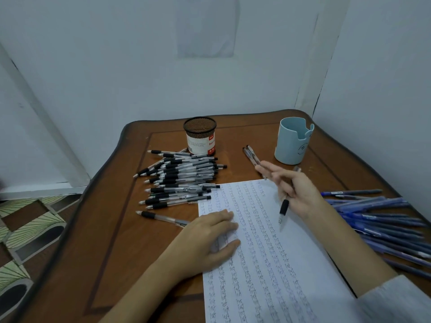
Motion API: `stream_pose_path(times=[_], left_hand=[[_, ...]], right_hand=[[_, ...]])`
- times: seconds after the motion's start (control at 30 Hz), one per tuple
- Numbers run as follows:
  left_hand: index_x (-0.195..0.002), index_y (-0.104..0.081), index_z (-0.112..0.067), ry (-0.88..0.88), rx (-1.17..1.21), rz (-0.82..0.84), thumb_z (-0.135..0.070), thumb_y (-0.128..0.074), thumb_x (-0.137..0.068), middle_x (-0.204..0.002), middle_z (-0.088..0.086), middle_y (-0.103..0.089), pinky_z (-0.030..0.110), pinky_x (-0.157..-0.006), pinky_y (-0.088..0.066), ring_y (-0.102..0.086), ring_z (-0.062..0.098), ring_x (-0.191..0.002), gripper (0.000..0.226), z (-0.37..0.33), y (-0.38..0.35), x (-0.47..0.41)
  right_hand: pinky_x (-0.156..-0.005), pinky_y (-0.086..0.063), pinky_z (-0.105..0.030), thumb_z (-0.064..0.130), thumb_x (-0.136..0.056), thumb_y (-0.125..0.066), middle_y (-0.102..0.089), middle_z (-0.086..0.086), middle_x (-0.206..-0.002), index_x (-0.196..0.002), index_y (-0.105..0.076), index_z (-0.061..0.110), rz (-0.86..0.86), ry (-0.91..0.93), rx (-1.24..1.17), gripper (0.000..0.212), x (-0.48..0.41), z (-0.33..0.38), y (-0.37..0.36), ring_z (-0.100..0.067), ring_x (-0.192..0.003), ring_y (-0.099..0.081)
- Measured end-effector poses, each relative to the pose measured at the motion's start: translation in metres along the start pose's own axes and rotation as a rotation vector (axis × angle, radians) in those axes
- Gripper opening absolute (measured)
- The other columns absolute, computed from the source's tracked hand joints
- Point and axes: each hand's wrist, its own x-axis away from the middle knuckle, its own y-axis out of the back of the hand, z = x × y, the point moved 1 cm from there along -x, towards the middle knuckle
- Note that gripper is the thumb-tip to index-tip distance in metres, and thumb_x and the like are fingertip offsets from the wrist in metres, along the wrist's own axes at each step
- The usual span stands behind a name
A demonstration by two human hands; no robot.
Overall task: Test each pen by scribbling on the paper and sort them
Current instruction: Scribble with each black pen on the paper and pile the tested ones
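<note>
Black-grip pile: clear plastic barrels with black rubber grips, heaped left of centre, long axes mostly left to right; nearer the left hand.
Mesh cup: black wire mesh, round, upper centre.
Left hand: flat, palm down, fingers spread on the paper's left edge, holding nothing.
Paper: white sheet, rows of small scribbles.
Pen in hand: black grip, tip aimed down at the paper, just above it; axis steep, leaning toward upper right.
Right hand: pinching that pen loosely, 2 fingers stretched out.
Blue cup: smooth, pale, upper right.
Blue pens: dark matte barrels fanned at the right edge.
</note>
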Motion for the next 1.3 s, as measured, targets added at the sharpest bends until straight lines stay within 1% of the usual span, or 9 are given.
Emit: stream_pose_path(times=[0.1,0.2,0.33,0.47,0.6,0.9,1.0,1.17,1.3], left_hand=[[-0.128,-0.061,-0.022,0.022,0.024,0.029,-0.065,-0.045,-0.088,-0.141,-0.008,-0.05,0.004,-0.104,-0.019,-0.04,-0.002,-0.131,0.061,0.002,0.001,-0.001],[-0.13,-0.056,-0.028,0.046,0.052,0.061,-0.068,-0.044,-0.086,-0.146,-0.013,-0.043,0.013,-0.11,-0.026,-0.033,-0.005,-0.134,0.06,0.006,0.0,-0.002],[-0.128,-0.054,-0.034,0.073,0.075,0.079,-0.068,-0.046,-0.086,-0.145,-0.019,-0.041,0.019,-0.112,-0.03,-0.03,-0.009,-0.134,0.055,0.01,0.001,-0.002],[-0.125,-0.056,-0.034,0.077,0.091,0.069,-0.069,-0.047,-0.085,-0.142,-0.019,-0.043,0.019,-0.11,-0.032,-0.033,-0.009,-0.132,0.054,0.01,0.001,-0.003],[-0.124,-0.056,-0.035,0.085,0.082,0.071,-0.068,-0.048,-0.085,-0.141,-0.021,-0.044,0.014,-0.108,-0.028,-0.033,-0.01,-0.131,0.052,0.009,0.002,-0.004],[-0.123,-0.058,-0.034,0.081,0.083,0.068,-0.068,-0.048,-0.084,-0.139,-0.022,-0.045,0.009,-0.106,-0.026,-0.033,-0.012,-0.13,0.053,0.009,0.002,-0.004],[-0.123,-0.058,-0.034,0.079,0.08,0.067,-0.067,-0.049,-0.085,-0.138,-0.024,-0.044,0.006,-0.106,-0.024,-0.032,-0.013,-0.13,0.051,0.008,0.002,-0.004],[-0.124,-0.058,-0.035,0.082,0.083,0.069,-0.069,-0.048,-0.085,-0.138,-0.026,-0.043,0.005,-0.104,-0.022,-0.031,-0.015,-0.13,0.052,0.009,0.002,-0.004],[-0.123,-0.059,-0.034,0.073,0.076,0.057,-0.068,-0.049,-0.085,-0.137,-0.024,-0.045,0.007,-0.104,-0.025,-0.033,-0.014,-0.13,0.052,0.009,0.001,-0.004]], right_hand=[[-0.049,-0.05,-0.018,0.028,-0.1,-0.034,-0.071,-0.016,-0.095,-0.112,-0.066,0.0,0.021,-0.069,-0.06,0.044,-0.001,-0.005,0.003,-0.016,-0.06,-0.061],[-0.041,-0.033,-0.017,0.056,-0.099,-0.028,-0.059,-0.007,-0.06,-0.1,-0.073,0.003,-0.003,-0.04,0.19,0.07,-0.002,-0.007,0.002,-0.009,-0.047,-0.042],[-0.035,-0.034,-0.015,0.032,-0.091,-0.062,-0.056,-0.01,-0.059,-0.083,-0.07,0.001,-0.112,0.177,0.418,0.033,-0.002,-0.01,0.005,-0.006,-0.038,-0.043],[-0.033,-0.025,-0.016,0.042,-0.094,-0.055,-0.056,-0.005,-0.05,-0.071,-0.056,0.007,-0.216,0.301,0.565,0.042,-0.006,-0.011,0.011,-0.008,-0.033,-0.039],[-0.034,-0.03,-0.017,0.036,-0.084,-0.071,-0.058,-0.007,-0.051,-0.068,-0.05,0.01,-0.207,0.315,0.647,0.037,-0.01,-0.01,0.009,-0.01,-0.034,-0.041],[-0.034,-0.04,-0.021,0.027,-0.081,-0.075,-0.063,-0.021,-0.059,-0.072,-0.058,-0.006,-0.208,0.44,0.715,0.038,-0.018,-0.011,0.011,-0.016,-0.033,-0.049],[-0.033,-0.035,-0.018,0.028,-0.081,-0.076,-0.061,-0.017,-0.053,-0.061,-0.054,0.001,-0.274,0.484,0.831,0.04,-0.021,-0.01,0.013,-0.011,-0.031,-0.046],[-0.037,-0.037,-0.016,-0.006,-0.085,-0.061,-0.044,-0.006,-0.049,-0.057,-0.043,0.003,-0.199,0.532,0.916,0.034,-0.023,-0.013,0.015,-0.005,-0.035,-0.052],[-0.038,-0.039,-0.017,-0.01,-0.082,-0.058,-0.039,0.013,-0.04,-0.053,-0.037,0.012,-0.146,0.526,0.944,0.042,-0.024,-0.016,0.017,-0.01,-0.038,-0.055]])
